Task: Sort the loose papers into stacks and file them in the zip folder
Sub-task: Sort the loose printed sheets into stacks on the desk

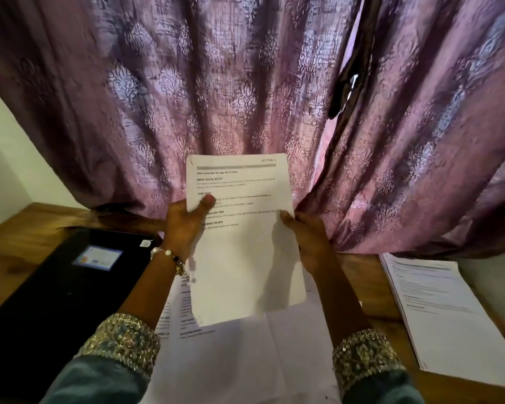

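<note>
Here, loose papers lie flat on the worktop directly below the grip. Above them, 1 printed sheet is held upright and clear of the worktop: the left hand pinches its left edge with the thumb across the text, and the right hand holds its right edge. Left of the grip lies a black zip folder; right of it, a neat stack near the worktop's edge. Beyond hangs a purple curtain.

A home room: purple patterned curtain behind a wooden table.
</note>
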